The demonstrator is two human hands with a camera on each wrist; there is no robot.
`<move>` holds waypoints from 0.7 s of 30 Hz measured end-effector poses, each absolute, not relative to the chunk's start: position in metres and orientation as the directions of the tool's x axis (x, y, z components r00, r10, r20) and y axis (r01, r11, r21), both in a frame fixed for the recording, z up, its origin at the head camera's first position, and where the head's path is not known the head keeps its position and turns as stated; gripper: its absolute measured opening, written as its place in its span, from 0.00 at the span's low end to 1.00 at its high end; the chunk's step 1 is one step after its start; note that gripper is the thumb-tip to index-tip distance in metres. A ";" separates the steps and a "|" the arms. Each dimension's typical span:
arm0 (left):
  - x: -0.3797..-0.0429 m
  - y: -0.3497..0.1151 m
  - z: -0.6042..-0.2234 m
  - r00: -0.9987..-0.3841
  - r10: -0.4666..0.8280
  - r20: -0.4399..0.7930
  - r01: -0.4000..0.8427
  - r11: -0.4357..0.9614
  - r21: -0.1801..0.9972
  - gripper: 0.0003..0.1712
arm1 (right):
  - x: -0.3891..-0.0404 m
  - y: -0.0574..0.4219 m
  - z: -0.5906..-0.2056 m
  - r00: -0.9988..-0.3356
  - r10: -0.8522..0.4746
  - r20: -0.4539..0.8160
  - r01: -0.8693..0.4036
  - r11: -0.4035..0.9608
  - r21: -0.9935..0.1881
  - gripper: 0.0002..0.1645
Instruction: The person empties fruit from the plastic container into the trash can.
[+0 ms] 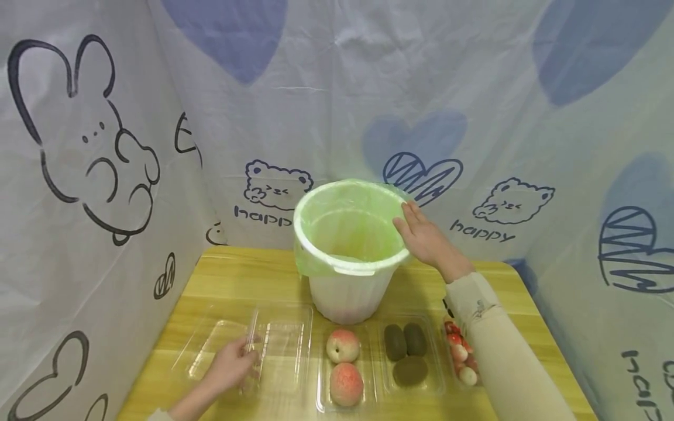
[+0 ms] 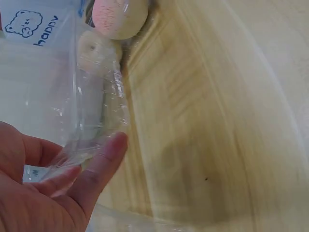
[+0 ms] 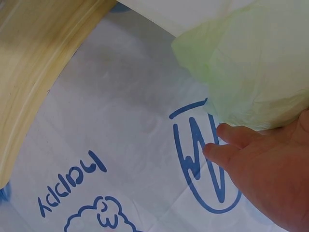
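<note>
At the front left of the table, my left hand pinches the edge of a clear plastic clamshell box. In the left wrist view, the thumb and fingers of that hand lie on either side of the thin plastic. My right hand rests against the right rim of a white bucket, its fingers straight. A pale green bag lines the bucket and folds over its rim. The right wrist view shows the right hand beside the bag's overhang.
Right of the clamshell box, a clear tray holds two peaches. Another tray holds three kiwis. Small red and white fruits sit in a box partly behind the right sleeve. White printed cloth walls in the wooden table.
</note>
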State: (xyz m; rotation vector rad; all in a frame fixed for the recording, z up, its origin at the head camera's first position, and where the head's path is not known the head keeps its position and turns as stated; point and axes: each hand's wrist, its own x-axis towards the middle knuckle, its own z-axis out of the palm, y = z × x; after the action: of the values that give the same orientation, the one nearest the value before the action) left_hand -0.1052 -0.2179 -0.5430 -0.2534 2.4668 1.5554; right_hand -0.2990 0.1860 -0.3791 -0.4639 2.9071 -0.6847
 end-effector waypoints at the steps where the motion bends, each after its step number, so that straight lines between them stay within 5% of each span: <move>1: -0.104 -0.217 -0.545 -0.963 -0.036 -0.269 -0.257 0.439 0.861 0.26 | -0.299 0.186 -0.379 -0.946 -0.322 -0.045 -0.268 0.851 -0.452 0.50; 21: -0.092 -0.217 -0.568 -0.959 -0.025 -0.282 -0.251 0.541 0.803 0.27 | -0.298 0.187 -0.380 -0.945 -0.324 -0.047 -0.270 0.851 -0.451 0.47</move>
State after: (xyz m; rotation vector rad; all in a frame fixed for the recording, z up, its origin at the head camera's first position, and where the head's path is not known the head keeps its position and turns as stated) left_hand -0.0923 -0.2167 -0.5677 -0.2315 2.5418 1.3818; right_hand -0.2983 0.1868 -0.3798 -0.4680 2.9048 -0.6814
